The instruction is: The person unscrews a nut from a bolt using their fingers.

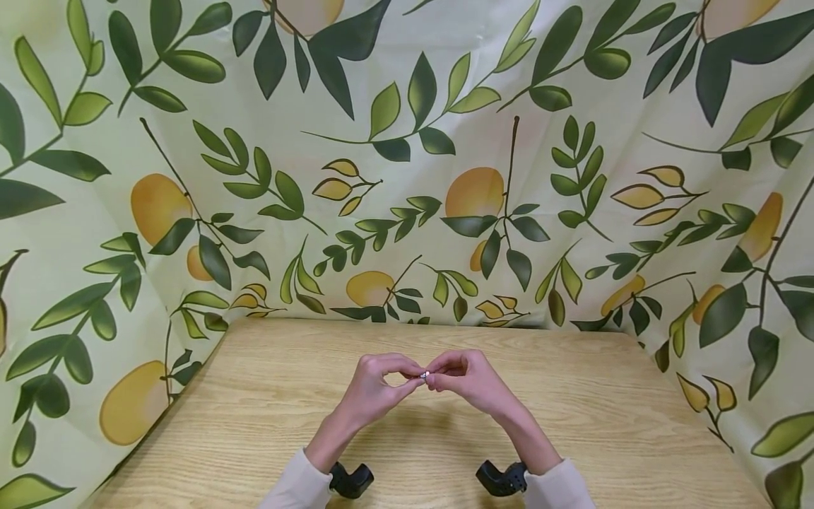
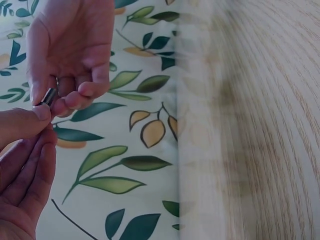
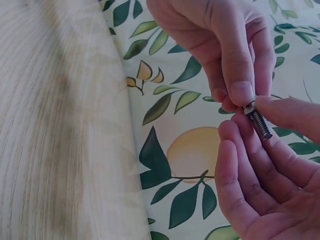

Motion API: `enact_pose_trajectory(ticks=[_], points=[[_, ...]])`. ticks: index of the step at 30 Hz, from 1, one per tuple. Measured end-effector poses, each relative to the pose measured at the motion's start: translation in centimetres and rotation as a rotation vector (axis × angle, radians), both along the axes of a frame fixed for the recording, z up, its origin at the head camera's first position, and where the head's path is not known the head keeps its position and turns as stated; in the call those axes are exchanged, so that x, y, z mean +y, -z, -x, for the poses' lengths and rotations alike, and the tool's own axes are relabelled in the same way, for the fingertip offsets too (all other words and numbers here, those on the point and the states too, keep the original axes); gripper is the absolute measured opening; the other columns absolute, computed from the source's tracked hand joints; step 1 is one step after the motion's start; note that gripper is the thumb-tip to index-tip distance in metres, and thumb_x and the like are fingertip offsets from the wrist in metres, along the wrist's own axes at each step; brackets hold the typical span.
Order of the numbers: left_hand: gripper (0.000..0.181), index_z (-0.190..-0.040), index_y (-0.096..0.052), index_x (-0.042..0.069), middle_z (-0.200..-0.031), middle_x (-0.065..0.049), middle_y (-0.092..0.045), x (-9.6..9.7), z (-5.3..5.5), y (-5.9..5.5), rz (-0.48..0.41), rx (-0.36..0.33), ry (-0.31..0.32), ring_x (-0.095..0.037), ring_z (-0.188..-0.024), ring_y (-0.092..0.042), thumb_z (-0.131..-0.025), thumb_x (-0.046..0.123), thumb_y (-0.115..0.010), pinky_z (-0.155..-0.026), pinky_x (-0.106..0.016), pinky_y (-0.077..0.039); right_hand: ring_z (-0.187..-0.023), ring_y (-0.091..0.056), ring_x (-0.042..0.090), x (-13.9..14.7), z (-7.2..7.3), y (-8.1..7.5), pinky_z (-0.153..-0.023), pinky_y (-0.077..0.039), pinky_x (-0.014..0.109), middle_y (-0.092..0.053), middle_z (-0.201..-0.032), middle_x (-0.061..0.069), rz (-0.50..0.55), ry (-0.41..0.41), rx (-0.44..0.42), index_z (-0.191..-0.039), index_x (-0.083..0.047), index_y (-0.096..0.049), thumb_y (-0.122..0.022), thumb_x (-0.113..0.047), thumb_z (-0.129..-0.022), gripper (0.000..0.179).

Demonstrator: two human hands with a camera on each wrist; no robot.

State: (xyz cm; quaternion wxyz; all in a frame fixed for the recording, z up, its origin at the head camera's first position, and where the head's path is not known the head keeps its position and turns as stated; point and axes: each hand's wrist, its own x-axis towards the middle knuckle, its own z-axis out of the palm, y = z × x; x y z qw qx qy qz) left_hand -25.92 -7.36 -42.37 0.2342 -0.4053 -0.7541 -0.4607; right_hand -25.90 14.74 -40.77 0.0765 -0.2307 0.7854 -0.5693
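Observation:
Both hands meet over the table around a small metal bolt (image 3: 261,124). Its threaded shank also shows in the left wrist view, and in the head view it is a silvery speck between the fingertips. My left hand (image 1: 374,387) pinches one end of the bolt between thumb and fingertips. From the other side, my right hand (image 1: 473,382) pinches it with thumb and index finger near a wider metal part (image 3: 249,107), which is partly covered by fingertips. In the right wrist view, the right hand's other fingers lie loosely bent below the shank.
A light wood table (image 1: 254,424) spreads beneath the hands. Cloth (image 1: 394,184) printed with leaves and fruit rises behind it and along both sides. Black curved wrist mounts (image 1: 352,481) stick out at the sleeve cuffs.

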Motion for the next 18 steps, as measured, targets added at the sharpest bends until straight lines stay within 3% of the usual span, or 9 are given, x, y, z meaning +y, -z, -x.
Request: enact_pose_trajectory(ticks=[5, 12, 18], points=[[0.012, -0.092, -0.081, 0.006, -0.09, -0.007, -0.081, 0.02, 0.03, 0.13, -0.006, 0.002, 0.006, -0.012, -0.079, -0.077, -0.083, -0.002, -0.082, -0.077, -0.02, -0.063, -0.083, -0.073, 0.015, 0.13, -0.12, -0.2, -0.08, -0.064, 0.031, -0.076, -0.096, 0.015, -0.023, 0.011, -0.001, -0.108, 0.004, -0.073, -0.076, -0.017, -0.093, 0.025], [0.012, -0.092, -0.081, 0.006, -0.091, -0.006, -0.081, 0.13, -0.03, 0.13, -0.015, 0.001, 0.011, -0.012, -0.079, -0.077, -0.083, -0.002, -0.082, -0.077, -0.021, -0.063, -0.081, -0.077, 0.022, 0.36, 0.25, -0.14, -0.076, -0.066, 0.031, -0.078, -0.091, 0.019, -0.025, -0.069, -0.037, -0.105, 0.006, -0.075, -0.062, -0.024, -0.104, 0.033], [0.012, -0.091, -0.081, 0.006, -0.09, -0.006, -0.081, 0.16, -0.09, 0.07, -0.011, 0.004, 0.005, -0.011, -0.079, -0.076, -0.083, -0.003, -0.082, -0.077, -0.019, -0.063, -0.082, -0.075, 0.019, 0.32, 0.01, -0.3, -0.078, -0.065, 0.031, -0.077, -0.094, 0.019, -0.006, -0.057, -0.02, -0.107, 0.006, -0.074, -0.067, -0.019, -0.1, 0.026]])
